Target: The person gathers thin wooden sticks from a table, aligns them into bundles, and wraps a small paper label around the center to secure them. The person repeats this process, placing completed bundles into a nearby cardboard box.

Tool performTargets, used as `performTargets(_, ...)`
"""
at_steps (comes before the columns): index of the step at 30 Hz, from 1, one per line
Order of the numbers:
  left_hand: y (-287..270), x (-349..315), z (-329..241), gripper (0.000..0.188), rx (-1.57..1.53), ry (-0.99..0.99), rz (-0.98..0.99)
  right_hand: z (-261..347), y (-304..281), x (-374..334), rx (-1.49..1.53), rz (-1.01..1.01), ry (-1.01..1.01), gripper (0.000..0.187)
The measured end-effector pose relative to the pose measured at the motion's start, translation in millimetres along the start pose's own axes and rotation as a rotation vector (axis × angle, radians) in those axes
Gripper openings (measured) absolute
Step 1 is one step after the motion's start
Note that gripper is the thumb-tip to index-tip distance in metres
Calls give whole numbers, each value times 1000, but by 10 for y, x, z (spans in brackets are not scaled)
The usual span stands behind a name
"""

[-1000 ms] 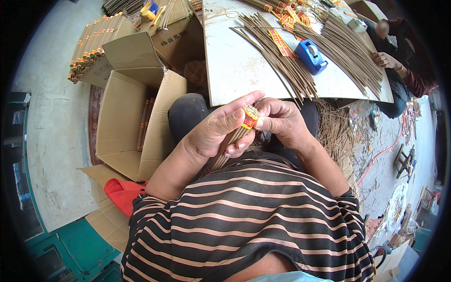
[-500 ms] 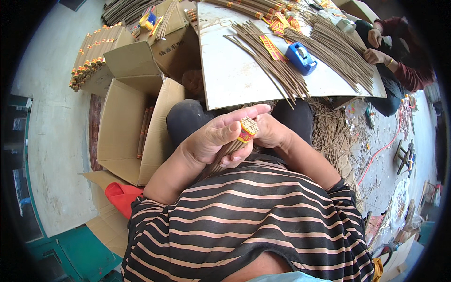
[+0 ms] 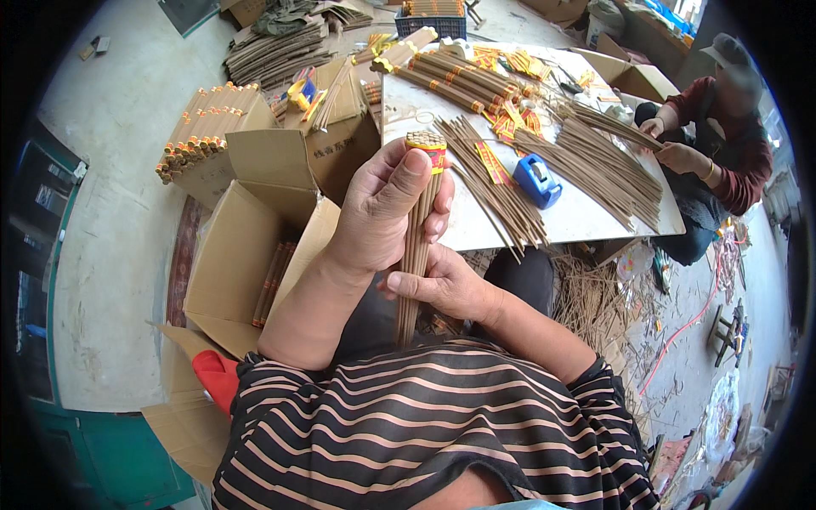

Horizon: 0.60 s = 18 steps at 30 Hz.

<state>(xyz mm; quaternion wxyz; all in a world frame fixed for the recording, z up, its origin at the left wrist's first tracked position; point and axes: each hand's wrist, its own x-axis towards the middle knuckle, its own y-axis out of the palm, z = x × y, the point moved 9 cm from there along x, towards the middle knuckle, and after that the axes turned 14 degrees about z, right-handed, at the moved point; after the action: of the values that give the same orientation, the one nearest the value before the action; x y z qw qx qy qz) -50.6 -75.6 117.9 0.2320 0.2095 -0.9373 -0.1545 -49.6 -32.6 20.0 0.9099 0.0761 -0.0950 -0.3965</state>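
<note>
A bundle of brown incense sticks (image 3: pixel 416 231) stands nearly upright in front of me, a red and yellow paper band (image 3: pixel 437 160) round its top end. My left hand (image 3: pixel 378 204) is closed about its upper part, with the thumb lying near the band. Lower down, my right hand (image 3: pixel 446 285) grips the same bundle, thumb across the front; some of its fingers are hidden. Beyond the hands, loose incense sticks (image 3: pixel 497 191) lie on the white table (image 3: pixel 578 225) with a paper label (image 3: pixel 493 161) and a blue tape dispenser (image 3: pixel 537 180).
An open cardboard box (image 3: pixel 229 263) with several bundles inside stands at my left. Banded bundles (image 3: pixel 206 127) are stacked behind it. At the table's right side a co-worker (image 3: pixel 722 144) holds sticks. Stick scraps (image 3: pixel 586 293) litter the floor.
The bundle has risen away from my body and turned more upright. My right hand has shifted to its lower part. The view has tilted up, and the co-worker now holds sticks.
</note>
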Motion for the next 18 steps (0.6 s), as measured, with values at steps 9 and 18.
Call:
performTargets(9,-17,26,-156,24,478,137,-135,300,-287,-186,-594,-384,-248,23)
performTargets(18,-338,46,21,14,498,185,-508,229,-517,-327,-911,-747,-14,21)
